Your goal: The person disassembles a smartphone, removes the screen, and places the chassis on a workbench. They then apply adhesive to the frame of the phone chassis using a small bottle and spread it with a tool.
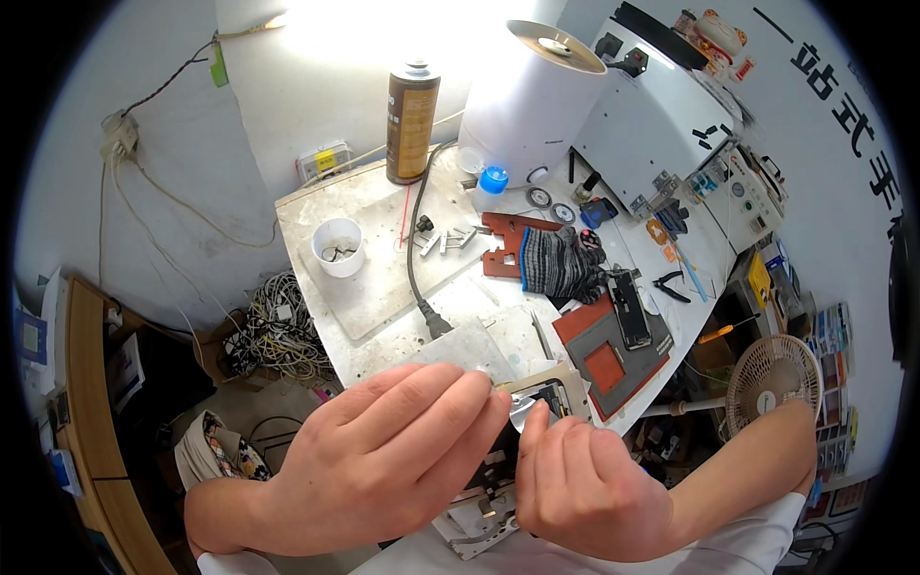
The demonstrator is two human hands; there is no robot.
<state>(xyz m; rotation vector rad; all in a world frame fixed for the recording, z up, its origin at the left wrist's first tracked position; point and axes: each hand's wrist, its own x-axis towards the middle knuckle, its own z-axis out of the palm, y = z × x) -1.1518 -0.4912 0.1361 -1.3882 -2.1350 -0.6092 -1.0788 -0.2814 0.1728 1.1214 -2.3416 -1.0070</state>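
My left hand [383, 450] is closed, thumb side hidden, its fingertips bunched by the upper corner of an opened phone [556, 395]. What those fingers hold, if anything, is hidden. Close beside it, my right hand [589, 479] pinches a thin shiny silver strip [521, 410] at the phone's edge. Dark inner parts show in the phone's light frame. Below and between my hands lies another dark opened device with metal parts [496, 470], mostly covered by my hands.
Beyond my hands are a power cord plug [438, 326], a white cup [338, 247], a spray can [413, 125] and a striped glove [563, 264]. To the right lie a phone [630, 311] on a red-grey mat [599, 335], black pliers [671, 286] and a fan [772, 388].
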